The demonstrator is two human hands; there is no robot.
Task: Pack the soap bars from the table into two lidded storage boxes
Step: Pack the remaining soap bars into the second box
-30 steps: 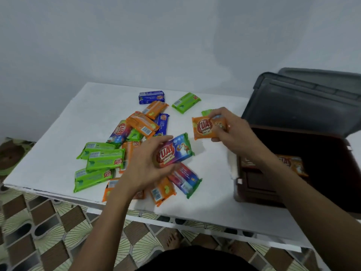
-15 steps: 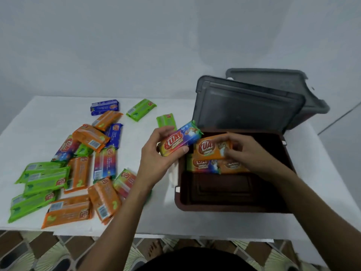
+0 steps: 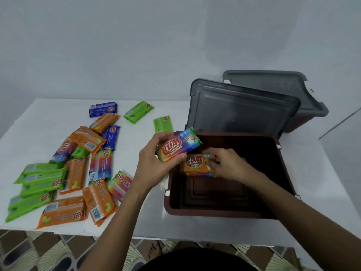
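An open brown storage box (image 3: 220, 213) stands on the white table (image 3: 48, 118), its grey lid (image 3: 242, 112) raised behind it. My right hand (image 3: 226, 163) is inside the box, fingers on an orange soap bar (image 3: 195, 164) that lies on top of another bar against the far left wall. My left hand (image 3: 156, 163) grips a rainbow-coloured soap bar (image 3: 178, 146) just over the box's left rim. Several green, orange, blue and rainbow bars (image 3: 76, 169) lie scattered on the left half of the table.
A second box with a grey lid (image 3: 273, 85) sits behind the open one at the back right. A pale wall rises behind the table. Patterned floor tiles (image 3: 39, 251) and a bare foot show below the table's front edge.
My right hand has pushed the orange bar down onto the stack in the box. My left hand has brought the rainbow bar a little closer over the rim.
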